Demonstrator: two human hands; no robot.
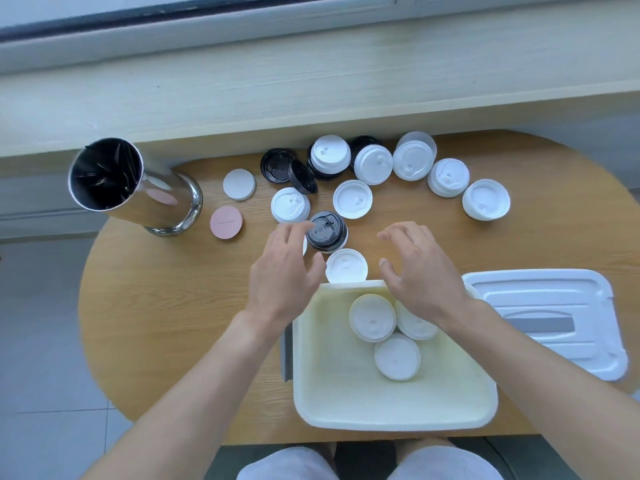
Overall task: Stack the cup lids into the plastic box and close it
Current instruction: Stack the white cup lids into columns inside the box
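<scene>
An open white plastic box (346, 410) sits at the table's near edge with three white lid stacks (372, 317) lying in its far half. Its flat box lid (554, 306) lies to the right. Several white and black cup lids (352, 199) are scattered over the far half of the table. My left hand (284, 271) hovers with fingers spread beside a black-topped lid stack (325, 230), fingertips at its left side. My right hand (419, 268) is spread over the box's far rim, holding nothing. A white lid (346, 266) lies between the hands.
A tall shiny metal cylinder (138, 188) with a dark liner stands at the far left. A pink disc (225, 222) and a white disc (239, 184) lie next to it. A pale ledge (311, 81) runs behind the round wooden table (173, 306).
</scene>
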